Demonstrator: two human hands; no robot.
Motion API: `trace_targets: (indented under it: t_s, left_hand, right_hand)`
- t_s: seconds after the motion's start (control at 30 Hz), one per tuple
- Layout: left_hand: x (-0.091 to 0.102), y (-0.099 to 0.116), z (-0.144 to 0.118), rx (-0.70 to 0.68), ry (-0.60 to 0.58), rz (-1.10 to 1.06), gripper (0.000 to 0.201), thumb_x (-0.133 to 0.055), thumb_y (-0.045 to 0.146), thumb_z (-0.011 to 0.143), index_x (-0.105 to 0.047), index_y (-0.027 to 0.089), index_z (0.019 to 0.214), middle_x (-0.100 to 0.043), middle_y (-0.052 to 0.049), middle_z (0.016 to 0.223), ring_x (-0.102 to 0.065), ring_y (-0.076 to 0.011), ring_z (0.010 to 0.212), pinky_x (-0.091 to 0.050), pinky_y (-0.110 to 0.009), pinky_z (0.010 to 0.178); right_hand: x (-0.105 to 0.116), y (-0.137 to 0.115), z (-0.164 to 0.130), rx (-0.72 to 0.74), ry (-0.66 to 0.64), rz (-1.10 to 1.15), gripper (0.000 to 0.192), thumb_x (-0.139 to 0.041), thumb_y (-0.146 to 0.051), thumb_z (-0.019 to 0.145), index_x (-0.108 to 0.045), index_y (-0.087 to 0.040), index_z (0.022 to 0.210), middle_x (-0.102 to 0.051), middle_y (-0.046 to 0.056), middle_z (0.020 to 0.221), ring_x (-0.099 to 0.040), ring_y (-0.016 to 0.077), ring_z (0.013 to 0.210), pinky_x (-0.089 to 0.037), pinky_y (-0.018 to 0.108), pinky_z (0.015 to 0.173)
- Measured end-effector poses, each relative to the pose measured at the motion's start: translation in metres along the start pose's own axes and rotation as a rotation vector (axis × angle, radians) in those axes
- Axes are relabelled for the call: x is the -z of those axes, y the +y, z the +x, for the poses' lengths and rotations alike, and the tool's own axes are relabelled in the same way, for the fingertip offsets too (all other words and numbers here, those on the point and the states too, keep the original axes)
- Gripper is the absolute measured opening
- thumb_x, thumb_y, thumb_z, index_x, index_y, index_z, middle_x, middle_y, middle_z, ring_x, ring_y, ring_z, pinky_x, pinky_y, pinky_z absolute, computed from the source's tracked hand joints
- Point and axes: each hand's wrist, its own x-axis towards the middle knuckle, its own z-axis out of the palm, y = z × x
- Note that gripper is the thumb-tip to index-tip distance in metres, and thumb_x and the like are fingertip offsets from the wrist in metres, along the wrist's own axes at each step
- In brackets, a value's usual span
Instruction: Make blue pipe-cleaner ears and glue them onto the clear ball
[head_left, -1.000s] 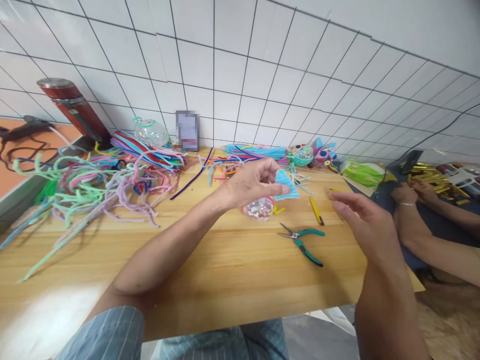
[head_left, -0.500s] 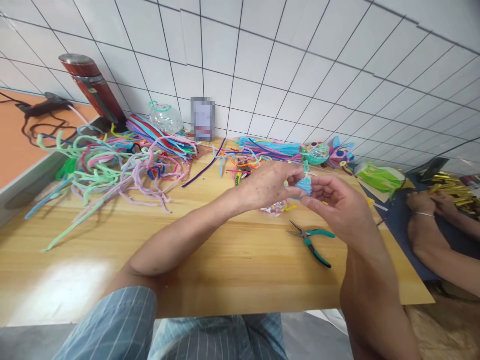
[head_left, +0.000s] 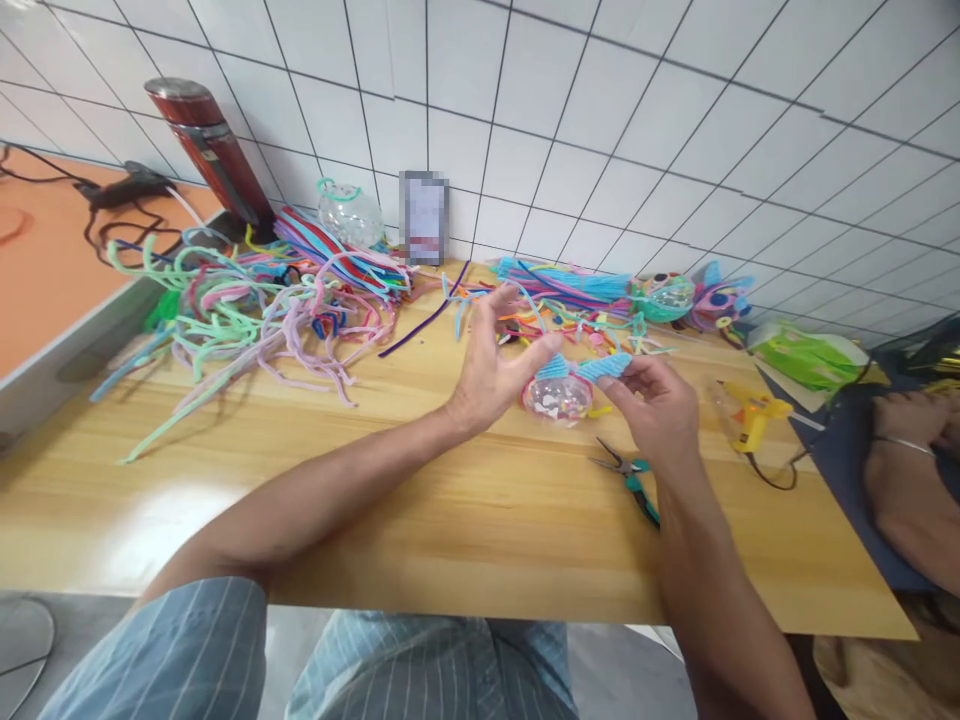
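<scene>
We hold a light-blue folded pipe-cleaner piece (head_left: 583, 367) between both hands, out over the middle of the wooden worktop (head_left: 450, 520) and toward its far edge. Our left hand (head_left: 491, 370) pinches its left end with thumb and forefinger, the other fingers spread loosely apart. Our right hand (head_left: 654, 405) clamps thumb and fingers on its right end. The piece sits directly above a clear plastic ball (head_left: 556, 397) filled with coloured bits — whether it touches the ball we cannot tell.

Just behind our right wrist lie the teal-handled pliers (head_left: 634, 475), partly hidden by the forearm. A yellow glue gun (head_left: 750, 415) rests nearer the right edge, its dark cord curling beside it. A big tangle of pastel pipe cleaners (head_left: 247, 315) covers the far left corner, and a bundle of blue ones (head_left: 559, 285) lies along the far edge with finished fish-like ball ornaments (head_left: 679, 297). A red metal flask (head_left: 206, 145) stands against the tiled wall, near a second clear ball (head_left: 349, 212). A small upright card (head_left: 424, 217) is blurred — no writing can be read anywhere. Another person's arm (head_left: 907, 470), with a thin bracelet, rests at the right.
</scene>
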Motion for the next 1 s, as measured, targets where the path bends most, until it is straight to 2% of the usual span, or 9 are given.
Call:
trace_targets:
  t_s: [0.17, 0.23, 0.3, 0.43, 0.6, 0.83, 1.0]
  left_hand:
    - [-0.016, -0.035, -0.035, 0.219, -0.240, -0.078, 0.119, -0.090, 0.076, 0.072, -0.036, 0.020, 0.162, -0.041, -0.024, 0.171, -0.043, -0.0414, 0.161, -0.039, -0.060, 0.132]
    - [-0.021, -0.041, -0.039, 0.281, -0.304, -0.149, 0.129, -0.095, 0.074, 0.066, -0.033, 0.020, 0.165, -0.036, -0.025, 0.175, -0.040, -0.0424, 0.164, -0.041, -0.060, 0.132]
    - [-0.024, -0.045, -0.040, 0.327, -0.349, -0.225, 0.133, -0.098, 0.072, 0.064, -0.031, 0.022, 0.167, -0.035, -0.025, 0.175, -0.045, -0.0414, 0.161, -0.045, -0.058, 0.130]
    - [-0.024, -0.048, -0.039, 0.361, -0.394, -0.247, 0.123, -0.099, 0.065, 0.067, -0.038, 0.022, 0.165, -0.049, -0.022, 0.167, -0.054, -0.0391, 0.154, -0.046, -0.057, 0.130]
    - [-0.024, -0.046, -0.039, 0.382, -0.397, -0.264, 0.103, -0.101, 0.055, 0.067, -0.051, 0.019, 0.150, -0.061, -0.021, 0.156, -0.062, -0.0375, 0.147, -0.051, -0.058, 0.126]
    - [-0.022, -0.044, -0.037, 0.365, -0.431, -0.219, 0.091, -0.099, 0.054, 0.072, -0.054, 0.018, 0.143, -0.065, -0.020, 0.152, -0.065, -0.0350, 0.143, -0.054, -0.053, 0.122]
    - [-0.019, -0.043, -0.036, 0.361, -0.446, -0.201, 0.092, -0.097, 0.056, 0.072, -0.054, 0.016, 0.143, -0.063, -0.021, 0.153, -0.065, -0.0351, 0.142, -0.054, -0.051, 0.121]
  right_hand:
    - [-0.007, 0.016, -0.009, 0.010, 0.016, -0.001, 0.017, -0.082, -0.038, 0.082, -0.073, -0.026, 0.088, -0.071, -0.003, 0.080, -0.060, 0.0164, 0.070, -0.052, 0.034, 0.073]
    - [-0.008, 0.018, -0.011, 0.022, 0.027, -0.010, 0.016, -0.082, -0.038, 0.083, -0.074, -0.026, 0.090, -0.074, -0.002, 0.084, -0.063, 0.0175, 0.074, -0.054, 0.035, 0.077]
    - [-0.008, 0.020, -0.012, 0.025, 0.038, -0.020, 0.016, -0.082, -0.038, 0.084, -0.075, -0.026, 0.093, -0.076, -0.001, 0.087, -0.065, 0.0182, 0.075, -0.055, 0.036, 0.080]
    - [-0.008, 0.023, -0.012, 0.028, 0.040, -0.025, 0.018, -0.082, -0.039, 0.086, -0.076, -0.026, 0.098, -0.079, 0.000, 0.092, -0.069, 0.0195, 0.079, -0.057, 0.039, 0.085]
    - [-0.008, 0.023, -0.013, 0.032, 0.040, -0.025, 0.015, -0.083, -0.036, 0.087, -0.076, -0.026, 0.096, -0.079, 0.000, 0.092, -0.071, 0.0207, 0.084, -0.058, 0.040, 0.088]
    - [-0.009, 0.023, -0.014, 0.034, 0.026, -0.032, 0.014, -0.082, -0.035, 0.087, -0.075, -0.027, 0.097, -0.078, -0.001, 0.090, -0.071, 0.0204, 0.082, -0.060, 0.040, 0.090]
    - [-0.009, 0.019, -0.013, 0.038, 0.019, -0.037, 0.013, -0.082, -0.034, 0.087, -0.076, -0.027, 0.097, -0.078, -0.001, 0.089, -0.070, 0.0193, 0.077, -0.059, 0.037, 0.081]
